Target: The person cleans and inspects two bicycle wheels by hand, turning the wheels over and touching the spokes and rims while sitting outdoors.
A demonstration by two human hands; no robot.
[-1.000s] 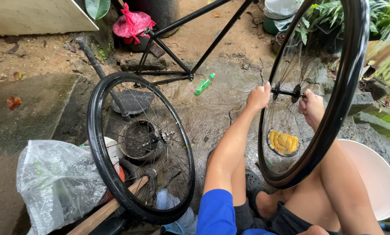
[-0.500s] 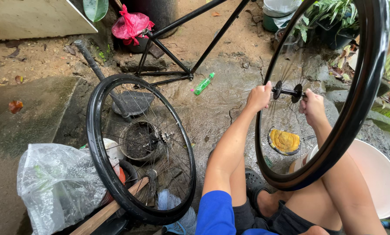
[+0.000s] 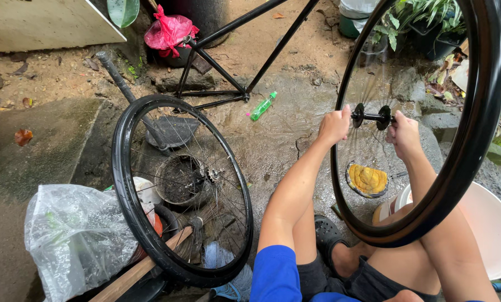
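Note:
I hold a black bicycle wheel upright in front of me by its hub. My left hand grips the left end of the axle, and my right hand grips the right end. The spokes look blurred. A second black wheel leans upright at my left, apart from both hands. Behind it lies the black bicycle frame.
A clear plastic bag sits at the lower left by a wooden stick. A green bottle lies on the wet concrete. A yellow sponge in a dish and a white basin are near my legs. A red bag hangs behind.
The held wheel has shifted right and closer to the camera, and both hands moved with the hub.

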